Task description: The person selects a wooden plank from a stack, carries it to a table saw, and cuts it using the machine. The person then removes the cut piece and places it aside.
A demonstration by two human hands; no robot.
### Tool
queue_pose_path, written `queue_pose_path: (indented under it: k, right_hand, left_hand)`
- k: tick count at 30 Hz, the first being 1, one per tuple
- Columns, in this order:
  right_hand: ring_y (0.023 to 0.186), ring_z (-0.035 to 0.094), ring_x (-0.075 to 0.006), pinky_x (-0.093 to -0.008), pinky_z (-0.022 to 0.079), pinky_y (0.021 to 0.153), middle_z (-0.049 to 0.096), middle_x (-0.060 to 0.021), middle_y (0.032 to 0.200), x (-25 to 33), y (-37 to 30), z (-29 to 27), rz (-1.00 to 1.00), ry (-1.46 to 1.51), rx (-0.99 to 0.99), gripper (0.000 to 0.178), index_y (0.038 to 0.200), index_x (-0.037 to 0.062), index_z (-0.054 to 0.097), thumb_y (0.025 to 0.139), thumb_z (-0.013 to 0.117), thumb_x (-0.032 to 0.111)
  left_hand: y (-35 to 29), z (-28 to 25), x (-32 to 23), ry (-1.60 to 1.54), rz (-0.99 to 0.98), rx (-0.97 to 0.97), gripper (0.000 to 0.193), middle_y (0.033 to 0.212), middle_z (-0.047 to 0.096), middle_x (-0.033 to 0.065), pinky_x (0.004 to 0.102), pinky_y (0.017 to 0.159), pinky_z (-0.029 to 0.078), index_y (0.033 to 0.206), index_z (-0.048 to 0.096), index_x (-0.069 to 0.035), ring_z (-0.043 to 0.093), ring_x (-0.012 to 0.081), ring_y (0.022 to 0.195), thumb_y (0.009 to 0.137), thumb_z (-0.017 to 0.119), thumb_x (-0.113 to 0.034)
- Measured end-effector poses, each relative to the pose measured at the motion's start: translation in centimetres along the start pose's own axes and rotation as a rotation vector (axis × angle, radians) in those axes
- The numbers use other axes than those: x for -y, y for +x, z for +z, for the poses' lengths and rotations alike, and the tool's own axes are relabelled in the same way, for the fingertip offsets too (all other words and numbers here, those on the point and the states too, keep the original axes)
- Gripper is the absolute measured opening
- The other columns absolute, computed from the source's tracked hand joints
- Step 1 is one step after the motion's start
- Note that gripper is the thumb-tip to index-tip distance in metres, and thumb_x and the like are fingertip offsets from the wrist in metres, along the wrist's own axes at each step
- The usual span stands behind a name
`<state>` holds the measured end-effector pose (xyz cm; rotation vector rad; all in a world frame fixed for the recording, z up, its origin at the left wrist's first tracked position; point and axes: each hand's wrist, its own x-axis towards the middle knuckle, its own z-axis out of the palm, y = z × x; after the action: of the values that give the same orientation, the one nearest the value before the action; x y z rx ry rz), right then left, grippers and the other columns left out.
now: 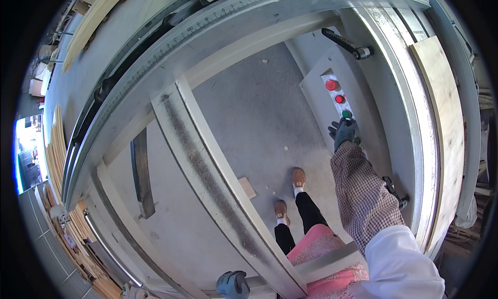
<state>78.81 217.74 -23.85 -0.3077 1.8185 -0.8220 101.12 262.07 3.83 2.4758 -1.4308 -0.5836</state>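
On the grey panel, narrow silver button strip is pointing away, far end leaning left; right grey-gloved hand is reaching by its green button, fingers apart. Left grey-gloved hand is curling, can't tell grip. Silver rail is showing ruler numerals.

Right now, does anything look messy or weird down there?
Yes: a pale wood scrap lies loose on the grey floor, left of the brown shoes, with smaller chips scattered about, as if dropped. A dark streak also marks the sloping metal beam; I can't tell if it's dirt or wear.
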Motion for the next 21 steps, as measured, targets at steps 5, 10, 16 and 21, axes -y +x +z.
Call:
queue_pose_path:
  k: [5,10,16,21]
  right_hand:
    - [0.083,0.064,-0.0332,-0.0447,0.052,0.07,0.061,-0.0216,0.105,1.8,1.2,1.5,0.077,0.04,-0.154,0.032,0.123,0.0131,0.04,0.095,0.04,0.028]
    - [0.077,0.066,-0.0308,-0.042,0.052,0.063,0.064,-0.0202,0.099,0.5,5.1,1.4,0.144,0.052,-0.212,0.03,0.116,0.0122,0.047,0.094,0.041,0.032]
    - [0.088,0.063,-0.0303,-0.0441,0.05,0.066,0.061,-0.0181,0.107,2.1,0.9,1.4,0.105,-0.082,-0.078,0.037,0.117,0.0103,0.045,0.092,0.04,0.037]
    - [0.073,0.064,-0.0273,-0.0397,0.048,0.053,0.063,-0.0166,0.094,-3.1,-5.8,-0.4,0.205,-0.419,0.304,0.041,0.114,0.0089,0.046,0.09,0.043,0.042]
  left_hand:
    - [1.1,-0.7,-1.4,-0.036,-0.02,-0.017,0.013,0.075,0.063,0.0095,0.0419,0.07,0.048,0.077,0.065,-0.009,0.06,0.0302,0.074,0.082,0.053,-0.012]
    - [1.5,-1.2,-1.0,-0.041,-0.019,0.036,0.014,0.079,0.064,0.0091,0.0418,0.071,0.048,0.08,0.065,-0.009,0.06,0.0304,0.075,0.082,0.051,-0.009]
    - [0.6,-1.1,-0.6,-0.042,0.021,0.033,0.014,0.081,0.064,0.0099,0.0423,0.071,0.048,0.082,0.064,-0.008,0.06,0.031,0.077,0.082,0.051,-0.013]
    - [-0.4,-0.7,-0.3,-0.083,-0.033,0.017,0.014,0.079,0.063,0.0117,0.0424,0.07,0.047,0.082,0.064,-0.01,0.06,0.0325,0.077,0.082,0.052,-0.016]
